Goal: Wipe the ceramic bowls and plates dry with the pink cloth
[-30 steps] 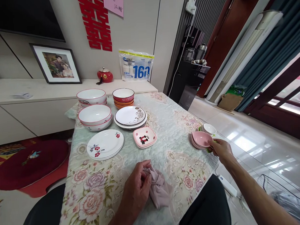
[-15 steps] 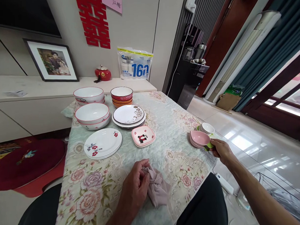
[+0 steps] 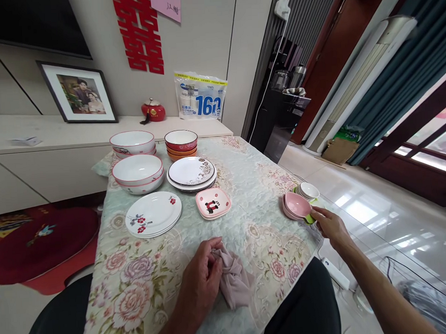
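My left hand [image 3: 203,273] rests on the flowered tablecloth, its fingers closed on a crumpled pinkish-grey cloth [image 3: 235,282]. At the table's right edge, my right hand [image 3: 331,226] pinches the green handle of a pink bowl [image 3: 297,204], which sits in another pink one. Several small white bowls [image 3: 309,190] are stacked just behind it. Ahead of my left hand is a small pile of square pink dishes [image 3: 213,203] with a cartoon print. White oval plates [image 3: 153,214] with red flowers lie stacked to the left.
Behind these are round brown-patterned plates [image 3: 191,170], large white bowls [image 3: 137,169], and a red-and-orange bowl stack [image 3: 181,140]. A red lidded jar [image 3: 154,111], a framed photo [image 3: 81,92] and a plastic pack [image 3: 201,95] stand on the cabinet. A maroon stool [image 3: 45,243] is at left.
My right hand has shifted slightly at the green handle, and more of the handle shows. My left hand and the cloth stay in place.
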`<action>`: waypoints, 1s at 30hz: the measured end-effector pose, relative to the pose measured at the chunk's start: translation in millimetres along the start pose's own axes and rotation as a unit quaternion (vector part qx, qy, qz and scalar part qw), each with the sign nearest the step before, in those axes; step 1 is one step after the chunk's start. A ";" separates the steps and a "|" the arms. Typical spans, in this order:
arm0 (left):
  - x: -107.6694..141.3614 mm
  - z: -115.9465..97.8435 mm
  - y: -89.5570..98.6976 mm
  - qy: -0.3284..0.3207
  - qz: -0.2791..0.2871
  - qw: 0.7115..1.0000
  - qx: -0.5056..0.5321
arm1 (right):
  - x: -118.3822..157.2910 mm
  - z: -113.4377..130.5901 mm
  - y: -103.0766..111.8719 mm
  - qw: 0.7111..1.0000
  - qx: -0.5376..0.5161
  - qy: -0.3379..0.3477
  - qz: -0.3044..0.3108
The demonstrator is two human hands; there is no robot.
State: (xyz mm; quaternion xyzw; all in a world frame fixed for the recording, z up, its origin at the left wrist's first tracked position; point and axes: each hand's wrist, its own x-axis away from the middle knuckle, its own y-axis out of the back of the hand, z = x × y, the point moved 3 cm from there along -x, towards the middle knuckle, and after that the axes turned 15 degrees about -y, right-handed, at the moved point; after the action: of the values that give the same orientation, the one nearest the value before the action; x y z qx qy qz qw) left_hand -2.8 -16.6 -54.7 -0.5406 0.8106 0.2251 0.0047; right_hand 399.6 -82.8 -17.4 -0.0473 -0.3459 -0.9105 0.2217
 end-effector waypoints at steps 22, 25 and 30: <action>-18.0 23.4 9.6 0.126 -0.257 0.928 0.238 | 120.8 105.0 -198.2 0.937 0.110 0.272 0.190; -29.1 27.4 8.3 0.115 -0.270 0.929 0.227 | 120.1 113.8 -212.5 0.933 0.125 0.278 0.190; -52.0 30.1 2.5 0.100 -0.294 0.925 0.221 | 125.3 114.4 -214.7 0.929 0.134 0.293 0.181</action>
State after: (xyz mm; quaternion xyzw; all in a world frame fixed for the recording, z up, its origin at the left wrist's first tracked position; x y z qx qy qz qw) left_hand 9.5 40.7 -67.8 -0.7593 0.6409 -0.0265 0.1094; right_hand 185.9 87.4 -31.6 0.1903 -0.3702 -0.7731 0.4786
